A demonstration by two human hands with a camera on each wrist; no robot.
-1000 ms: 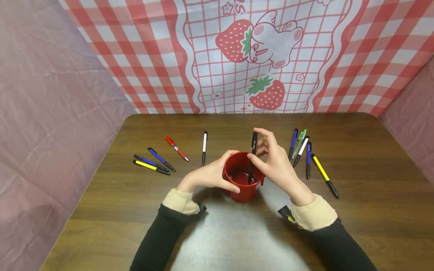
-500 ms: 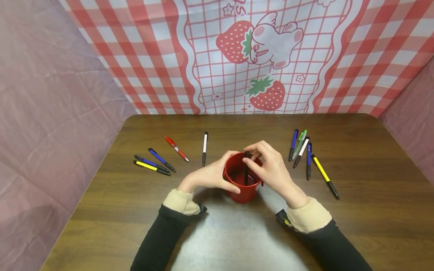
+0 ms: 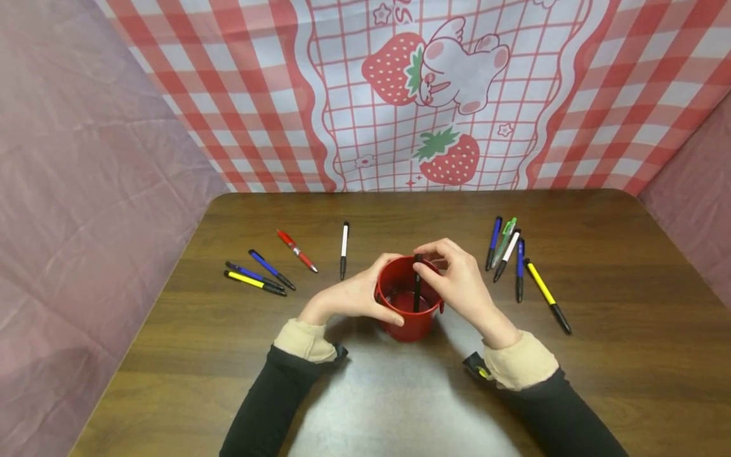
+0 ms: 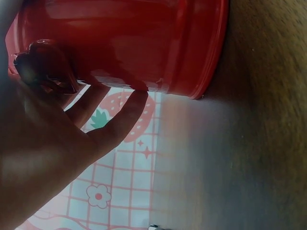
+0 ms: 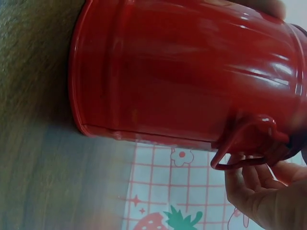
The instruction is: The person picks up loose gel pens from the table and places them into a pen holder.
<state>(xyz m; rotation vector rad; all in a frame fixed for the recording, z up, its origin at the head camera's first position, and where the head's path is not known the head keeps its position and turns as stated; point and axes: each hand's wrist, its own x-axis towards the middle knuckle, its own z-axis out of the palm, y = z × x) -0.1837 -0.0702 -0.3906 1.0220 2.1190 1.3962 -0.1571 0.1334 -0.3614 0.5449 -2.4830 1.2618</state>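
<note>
We see the red bucket standing upright on the table, about midway between its left and right edges and well in from its far edge. Our left hand grips the bucket from the left, thumb along the near side below the rim, fingers curled round behind against the wall. Our right hand pinches the top of the black pen between thumb and finger; the pen stands nearly upright inside the bucket, and we cannot tell whether its lower end touches the bottom. Toward the table's left edge lie a yellow pen, two blue pens and a red pen, with a white pen nearer the bucket. Toward the far right corner, a green pen lies in a loose group with more blue, white and yellow ones. A checked cloth hangs beyond the far edge.
</note>
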